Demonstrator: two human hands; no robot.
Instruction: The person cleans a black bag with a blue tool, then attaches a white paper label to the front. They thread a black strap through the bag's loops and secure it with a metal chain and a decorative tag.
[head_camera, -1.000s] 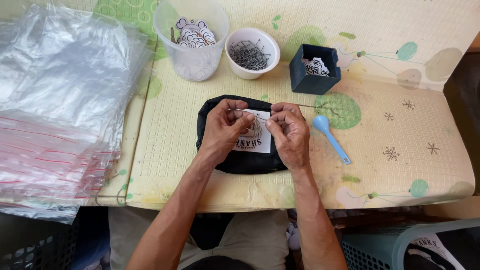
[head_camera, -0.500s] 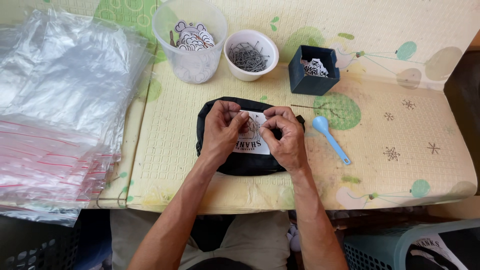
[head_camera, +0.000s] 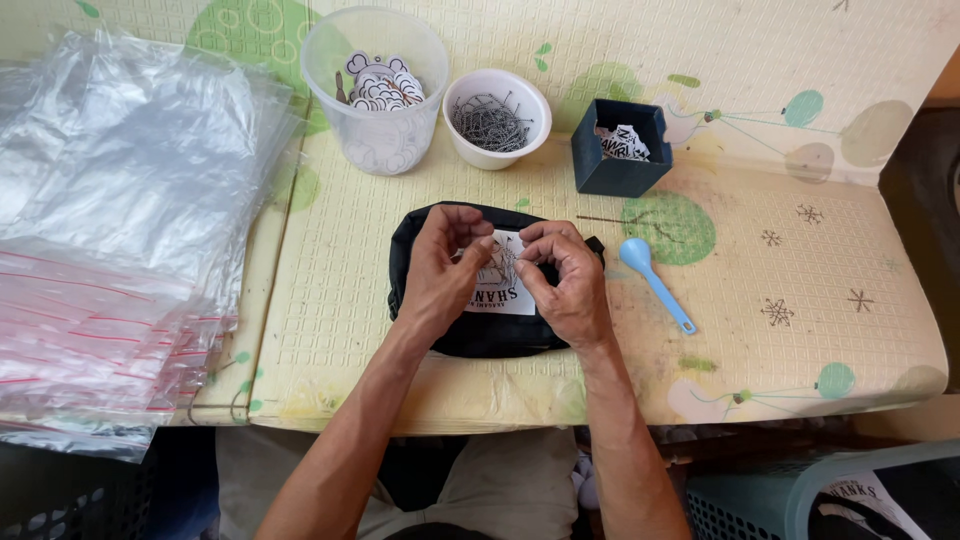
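A small white printed tag (head_camera: 497, 283) sits between the fingertips of two bare hands, pressed against a folded black cloth item (head_camera: 480, 335) at the near middle of the tabletop (head_camera: 800, 340). Whether the tag is yet fastened to the cloth cannot be told; by the look of it the fixing is in hand and not finished, since both sets of fingers are on the tag's upper edge.

The left hand (head_camera: 440, 275) comes in from below, its wrist angled to the right, fingers curled and pinching the tag's left corner. The right hand (head_camera: 562, 285) mirrors it, knuckles up, fingers bent inward and closed on the tag's right edge. Whether either holds a pin is too small to tell.

Just right of the cloth lies a light blue plastic spoon (head_camera: 655, 282), and a thin dark pin or needle (head_camera: 610, 219) rests on the mat above it. Along the far side stand a clear plastic tub of white printed cut-outs (head_camera: 378, 90), a white bowl of metal pins (head_camera: 496, 118) and a dark blue box holding more printed tags (head_camera: 620, 148). To the left a heap of clear zip bags (head_camera: 110, 250) with red-striped tops overhangs the edge.
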